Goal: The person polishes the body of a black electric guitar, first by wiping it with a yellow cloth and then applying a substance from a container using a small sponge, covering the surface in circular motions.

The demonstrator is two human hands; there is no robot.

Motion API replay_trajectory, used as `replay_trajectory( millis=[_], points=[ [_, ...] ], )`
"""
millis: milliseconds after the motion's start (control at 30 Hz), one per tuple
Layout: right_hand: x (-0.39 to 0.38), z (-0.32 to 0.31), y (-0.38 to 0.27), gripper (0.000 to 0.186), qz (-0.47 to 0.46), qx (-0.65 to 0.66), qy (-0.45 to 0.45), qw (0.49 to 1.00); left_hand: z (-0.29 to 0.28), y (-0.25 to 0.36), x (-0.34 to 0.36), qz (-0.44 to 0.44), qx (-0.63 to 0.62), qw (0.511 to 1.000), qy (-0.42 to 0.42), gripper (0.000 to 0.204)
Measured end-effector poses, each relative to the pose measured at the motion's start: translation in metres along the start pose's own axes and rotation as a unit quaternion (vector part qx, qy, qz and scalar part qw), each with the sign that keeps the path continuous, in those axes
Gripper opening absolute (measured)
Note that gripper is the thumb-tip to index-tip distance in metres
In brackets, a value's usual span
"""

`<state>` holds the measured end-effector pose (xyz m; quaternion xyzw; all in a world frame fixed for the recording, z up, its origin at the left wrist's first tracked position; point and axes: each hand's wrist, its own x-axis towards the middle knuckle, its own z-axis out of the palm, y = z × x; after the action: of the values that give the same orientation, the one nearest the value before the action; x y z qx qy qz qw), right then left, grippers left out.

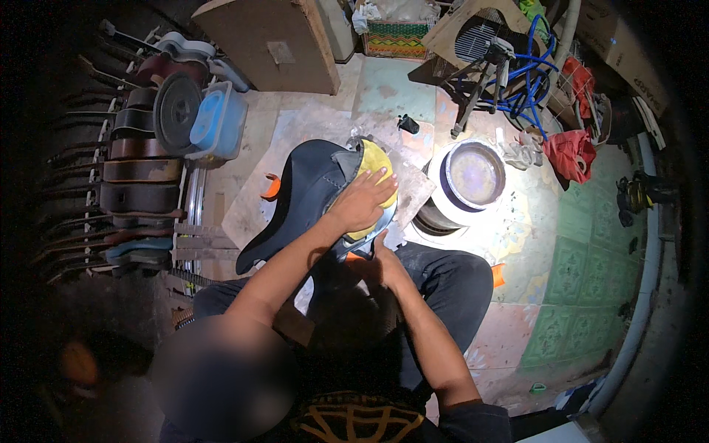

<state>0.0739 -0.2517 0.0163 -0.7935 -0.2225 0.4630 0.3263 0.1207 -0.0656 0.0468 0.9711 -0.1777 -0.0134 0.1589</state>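
1 blk seat (301, 181) | L hand (362, 201) on yel. part (374, 156) | ctn (617, 46) lettered

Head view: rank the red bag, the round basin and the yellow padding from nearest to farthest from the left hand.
1. Yellow padding: directly under the left hand, touching it.
2. Round basin: apart from the hand, to its right.
3. Red bag: farther right, past the basin.

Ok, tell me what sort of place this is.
Probably a small workshop, perhaps for vehicle seats: the left hand rests on yellow material on a black seat-like piece, and a row of long, tapering shapes, possibly more seats, lines the left side.
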Motion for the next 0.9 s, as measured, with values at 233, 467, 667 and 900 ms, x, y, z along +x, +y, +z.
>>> replay_trajectory(
  millis=[233, 467, 667, 900],
  points=[
    [-0.002, 0.002, 0.000, 0.129, -0.004, 0.046, 0.026, 0.999, 0.004, 0.012, -0.013, 0.049, -0.054, 0.996, -0.049, 0.064],
    [-0.003, 0.000, -0.009, 0.108, -0.059, 0.091, 0.013, 0.994, 0.011, 0.033, -0.055, 0.044, -0.105, 0.992, -0.060, 0.067],
    [-0.018, -0.006, -0.027, 0.129, -0.044, 0.037, 0.012, 0.998, 0.001, 0.045, -0.103, 0.012, -0.072, 0.996, -0.043, 0.064],
    [-0.011, -0.004, -0.019, 0.135, 0.012, 0.021, -0.001, 1.000, -0.008, 0.058, -0.127, -0.068, -0.014, 0.997, -0.045, 0.058]
  ],
)
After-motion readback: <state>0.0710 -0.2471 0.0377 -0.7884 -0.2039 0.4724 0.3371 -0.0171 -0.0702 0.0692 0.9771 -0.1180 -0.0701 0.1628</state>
